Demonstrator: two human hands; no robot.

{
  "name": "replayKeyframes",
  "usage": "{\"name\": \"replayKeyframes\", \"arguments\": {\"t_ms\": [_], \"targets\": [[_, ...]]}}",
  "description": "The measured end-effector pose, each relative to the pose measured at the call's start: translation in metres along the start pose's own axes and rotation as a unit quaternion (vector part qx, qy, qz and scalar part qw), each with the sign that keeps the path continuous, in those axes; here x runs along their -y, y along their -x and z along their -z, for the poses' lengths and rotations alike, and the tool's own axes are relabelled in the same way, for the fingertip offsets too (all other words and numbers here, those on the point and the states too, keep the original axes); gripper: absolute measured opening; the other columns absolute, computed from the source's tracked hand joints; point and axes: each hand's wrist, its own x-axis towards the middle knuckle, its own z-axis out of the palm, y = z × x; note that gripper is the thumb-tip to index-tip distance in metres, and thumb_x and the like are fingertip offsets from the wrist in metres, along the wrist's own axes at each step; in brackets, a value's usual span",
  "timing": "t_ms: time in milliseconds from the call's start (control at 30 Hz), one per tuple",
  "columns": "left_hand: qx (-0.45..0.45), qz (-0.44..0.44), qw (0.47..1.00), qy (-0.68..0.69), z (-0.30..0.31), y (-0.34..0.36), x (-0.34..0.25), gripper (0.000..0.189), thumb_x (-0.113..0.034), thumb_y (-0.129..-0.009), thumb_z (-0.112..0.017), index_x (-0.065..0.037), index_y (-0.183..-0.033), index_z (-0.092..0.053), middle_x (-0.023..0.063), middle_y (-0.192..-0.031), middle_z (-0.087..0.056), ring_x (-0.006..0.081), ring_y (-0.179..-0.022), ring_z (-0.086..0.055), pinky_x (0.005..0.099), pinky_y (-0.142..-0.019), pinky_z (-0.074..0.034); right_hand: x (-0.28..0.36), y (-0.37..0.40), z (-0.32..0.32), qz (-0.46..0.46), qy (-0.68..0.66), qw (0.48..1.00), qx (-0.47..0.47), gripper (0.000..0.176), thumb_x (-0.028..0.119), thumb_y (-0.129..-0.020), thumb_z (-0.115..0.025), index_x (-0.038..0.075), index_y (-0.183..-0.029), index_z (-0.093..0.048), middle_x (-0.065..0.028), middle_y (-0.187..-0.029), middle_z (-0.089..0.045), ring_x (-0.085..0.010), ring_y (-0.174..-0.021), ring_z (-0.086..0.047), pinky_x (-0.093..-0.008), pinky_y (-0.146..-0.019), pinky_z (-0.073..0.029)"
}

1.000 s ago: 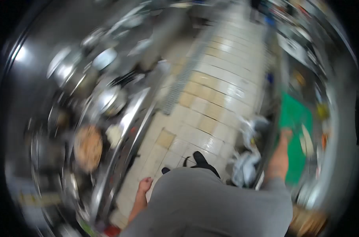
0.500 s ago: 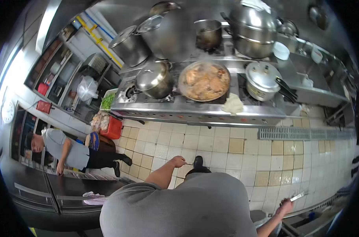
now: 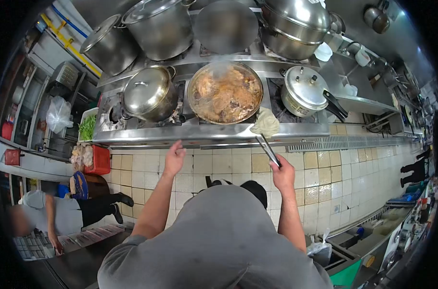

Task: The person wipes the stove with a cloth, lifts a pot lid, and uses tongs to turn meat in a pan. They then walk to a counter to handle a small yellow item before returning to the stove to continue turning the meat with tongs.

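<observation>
My right hand (image 3: 283, 173) is closed around the dark handle of metal tongs (image 3: 268, 150), whose tips point up and left toward the stove's front edge. A pale crumpled cloth (image 3: 265, 123) lies on that edge, just beyond the tongs. My left hand (image 3: 174, 158) is raised before the stove front (image 3: 214, 131), fingers apart, holding nothing. Straight ahead, a wide round pan (image 3: 225, 92) of browned food in bubbling liquid gives off steam. Left of it stands a lidded steel pot (image 3: 150, 93); to the right is a pressure cooker (image 3: 304, 91) with a black handle.
Tall pots (image 3: 160, 30) and a stacked steamer (image 3: 296, 29) stand on the back burners. At the left are a red crate (image 3: 101, 160), a box of greens (image 3: 87, 126) and a co-worker (image 3: 60, 212) in grey. A sink counter (image 3: 358, 89) is at the right.
I have moved closer to the stove. My right hand has swung forward from the lower right with the tongs, and my left hand has reached forward and opened.
</observation>
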Motion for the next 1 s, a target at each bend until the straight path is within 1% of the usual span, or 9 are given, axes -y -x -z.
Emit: {"name": "replayKeyframes", "arguments": {"t_ms": [133, 267, 333, 433, 533, 700, 767, 867, 1000], "targets": [[-0.038, 0.009, 0.998, 0.050, 0.011, -0.041, -0.085, 0.062, -0.014, -0.098, -0.072, -0.006, -0.155, -0.049, 0.0115, -0.137, -0.068, 0.0131, -0.093, -0.067, 0.0284, -0.084, -0.055, 0.059, -0.053, -0.012, 0.021, 0.085, 0.995, 0.038, 0.043, 0.028, -0.090, -0.078, 0.009, -0.128, -0.071, -0.0184, -0.108, -0.075, -0.0413, -0.099, -0.071, -0.0498, -0.084, -0.056], [-0.058, -0.034, 0.996, 0.062, -0.006, -0.069, -0.100, 0.068, -0.012, -0.098, -0.074, -0.010, -0.160, -0.045, 0.0128, -0.143, -0.063, 0.0117, -0.088, -0.062, 0.0270, -0.080, -0.055, 0.095, -0.120, -0.031, 0.100, 0.097, 0.983, 0.116, 0.034, 0.024, -0.090, -0.076, 0.009, -0.120, -0.071, -0.0170, -0.103, -0.074, -0.0396, -0.100, -0.071, -0.0512, -0.083, -0.056], [-0.058, -0.091, 0.992, -0.065, -0.009, -0.077, -0.100, 0.070, -0.009, -0.097, -0.074, -0.009, -0.160, -0.044, 0.0150, -0.147, -0.061, 0.0163, -0.089, -0.065, 0.0292, -0.081, -0.057, 0.107, -0.148, -0.048, 0.177, 0.159, 0.964, 0.122, 0.028, 0.022, -0.090, -0.073, 0.007, -0.114, -0.071, -0.0179, -0.100, -0.074, -0.0404, -0.100, -0.071, -0.0511, -0.083, -0.057], [-0.062, -0.065, 0.995, -0.053, -0.006, -0.081, -0.107, 0.063, -0.011, -0.094, -0.076, -0.005, -0.152, -0.053, 0.0173, -0.143, -0.064, 0.0220, -0.093, -0.070, 0.0330, -0.085, -0.059, 0.131, -0.176, -0.070, 0.214, 0.189, 0.951, 0.115, 0.024, 0.020, -0.090, -0.069, 0.007, -0.110, -0.070, -0.0182, -0.100, -0.073, -0.0386, -0.098, -0.073, -0.0498, -0.081, -0.059], [-0.070, -0.052, 0.995, -0.041, -0.003, -0.086, -0.113, 0.054, -0.012, -0.091, -0.077, -0.003, -0.143, -0.062, 0.0172, -0.136, -0.068, 0.0242, -0.093, -0.071, 0.0348, -0.088, -0.058, 0.144, -0.196, -0.095, 0.207, 0.294, 0.920, 0.153, 0.023, 0.017, -0.089, -0.066, 0.007, -0.109, -0.070, -0.0172, -0.101, -0.074, -0.0354, -0.096, -0.074, -0.0485, -0.080, -0.060], [-0.025, -0.038, 0.997, -0.056, 0.012, -0.096, -0.113, 0.047, -0.014, -0.089, -0.080, -0.007, -0.134, -0.070, 0.0170, -0.125, -0.074, 0.0282, -0.100, -0.074, 0.0364, -0.089, -0.059, 0.156, -0.190, -0.110, 0.230, 0.285, 0.925, 0.096, 0.024, 0.016, -0.088, -0.066, 0.009, -0.110, -0.072, -0.0149, -0.098, -0.074, -0.0330, -0.095, -0.075, -0.0461, -0.079, -0.061], [-0.009, -0.111, 0.987, -0.118, 0.020, -0.099, -0.104, 0.048, -0.020, -0.089, -0.081, -0.009, -0.134, -0.070, 0.0169, -0.128, -0.073, 0.0330, -0.109, -0.073, 0.0394, -0.093, -0.058, 0.157, -0.187, -0.114, 0.209, 0.314, 0.918, 0.119, 0.025, 0.017, -0.087, -0.067, 0.011, -0.111, -0.073, -0.0141, -0.098, -0.074, -0.0331, -0.094, -0.075, -0.0457, -0.078, -0.061], [0.017, -0.152, 0.978, -0.140, 0.031, -0.107, -0.099, 0.048, -0.026, -0.089, -0.081, -0.010, -0.133, -0.071, 0.0165, -0.128, -0.072, 0.0355, -0.116, -0.070, 0.0416, -0.098, -0.056, 0.160, -0.173, -0.108, 0.185, 0.306, 0.929, 0.092, 0.025, 0.019, -0.087, -0.069, 0.011, -0.111, -0.073, -0.0138, -0.099, -0.074, -0.0334, -0.092, -0.075, -0.0459, -0.077, -0.060], [0.053, -0.155, 0.979, -0.125, 0.038, -0.113, -0.096, 0.047, -0.029, -0.090, -0.080, -0.012, -0.134, -0.071, 0.0153, -0.128, -0.073, 0.0347, -0.117, -0.069, 0.0414, -0.099, -0.055, 0.158, -0.153, -0.107, 0.121, 0.374, 0.915, 0.087, 0.022, 0.020, -0.088, -0.071, 0.011, -0.108, -0.072, -0.0143, -0.099, -0.074, -0.0340, -0.090, -0.075, -0.0477, -0.075, -0.059]]}}
